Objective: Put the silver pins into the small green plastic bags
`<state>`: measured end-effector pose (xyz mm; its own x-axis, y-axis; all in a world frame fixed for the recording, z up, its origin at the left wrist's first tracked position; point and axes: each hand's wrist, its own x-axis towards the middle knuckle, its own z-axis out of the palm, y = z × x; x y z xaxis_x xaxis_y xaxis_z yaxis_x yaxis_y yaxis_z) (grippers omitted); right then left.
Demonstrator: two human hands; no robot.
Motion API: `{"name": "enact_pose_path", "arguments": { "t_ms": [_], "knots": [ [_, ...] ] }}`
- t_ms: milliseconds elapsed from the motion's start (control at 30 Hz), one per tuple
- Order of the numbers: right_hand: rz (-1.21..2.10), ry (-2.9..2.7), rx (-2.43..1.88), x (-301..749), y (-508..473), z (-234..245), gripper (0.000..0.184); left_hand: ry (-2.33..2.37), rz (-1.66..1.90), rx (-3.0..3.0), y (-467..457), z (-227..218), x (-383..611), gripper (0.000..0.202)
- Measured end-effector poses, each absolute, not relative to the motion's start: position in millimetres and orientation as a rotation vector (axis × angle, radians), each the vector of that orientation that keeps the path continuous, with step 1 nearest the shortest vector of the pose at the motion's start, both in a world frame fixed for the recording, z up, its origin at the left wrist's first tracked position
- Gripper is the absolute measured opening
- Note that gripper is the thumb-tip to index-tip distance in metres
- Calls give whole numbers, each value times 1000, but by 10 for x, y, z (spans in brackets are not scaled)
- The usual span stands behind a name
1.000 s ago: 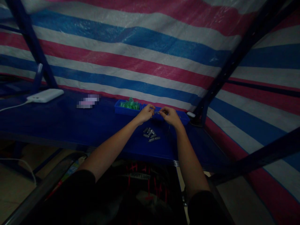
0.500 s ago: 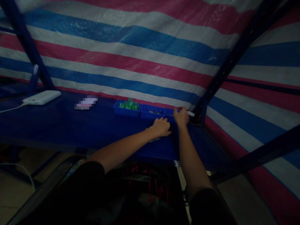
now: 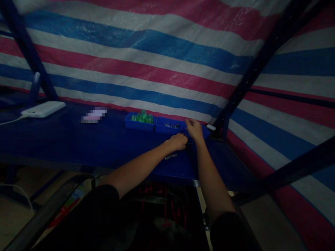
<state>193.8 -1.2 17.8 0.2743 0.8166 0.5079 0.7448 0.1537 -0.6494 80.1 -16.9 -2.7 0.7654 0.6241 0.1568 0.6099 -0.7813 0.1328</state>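
Observation:
My left hand (image 3: 179, 141) is closed just in front of the blue bins, low over the table. Whatever its curled fingers hold is hidden. A thin, pale piece (image 3: 190, 143) shows just right of its knuckles. My right hand (image 3: 195, 130) is over the right-hand blue bin (image 3: 206, 132), fingertips together near that bin's left side; anything between them is too small to make out. In the middle bin (image 3: 167, 130) lie several small metal pieces (image 3: 175, 126). Small silvery cylindrical pieces (image 3: 171, 156) rest on the table below my left hand.
A blue bin (image 3: 139, 126) of green translucent pieces (image 3: 143, 117) stands at the left of the row. Farther left are a blurred-out flat item (image 3: 94, 115) and a white device (image 3: 44, 109) with a cable. A small white object (image 3: 210, 127) lies beside the blue frame post (image 3: 225, 127).
My right hand has shifted left across the right-hand bin. My left hand has drawn its fingers in, and the metal pieces below it show more fully. The view has shifted slightly.

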Motion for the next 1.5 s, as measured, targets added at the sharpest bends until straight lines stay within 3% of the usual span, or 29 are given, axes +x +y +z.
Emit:
{"name": "enact_pose_path", "arguments": {
  "t_ms": [200,400,567,733,833,933,1067,1200,1500],
  "knots": [
    [237,-1715,-1429,1826,8,132,33,1122,735,2405,125,114,334,18],
    [324,-1851,-1311,1723,-10,112,21,1211,1022,2234,198,172,161,24],
    [300,-1848,-1287,1700,-91,205,27,1241,1157,2163,182,186,189,20],
    [228,-1805,-1310,1664,-157,275,26,1190,1145,2156,142,187,233,19],
    [34,-1564,-1415,1732,-169,291,30,1202,1055,2203,-10,144,242,29],
    [-128,-1196,-1560,1933,-134,253,35,1095,741,2488,-295,67,158,46],
    [-78,-1009,-1739,2194,-30,133,42,885,381,2745,-660,-36,9,57],
    [-11,-1140,-1712,2136,38,77,49,860,368,2830,-666,-126,51,45],
    [5,-1491,-1480,1620,-47,84,41,973,456,2957,-125,-141,105,25]
  ]
}}
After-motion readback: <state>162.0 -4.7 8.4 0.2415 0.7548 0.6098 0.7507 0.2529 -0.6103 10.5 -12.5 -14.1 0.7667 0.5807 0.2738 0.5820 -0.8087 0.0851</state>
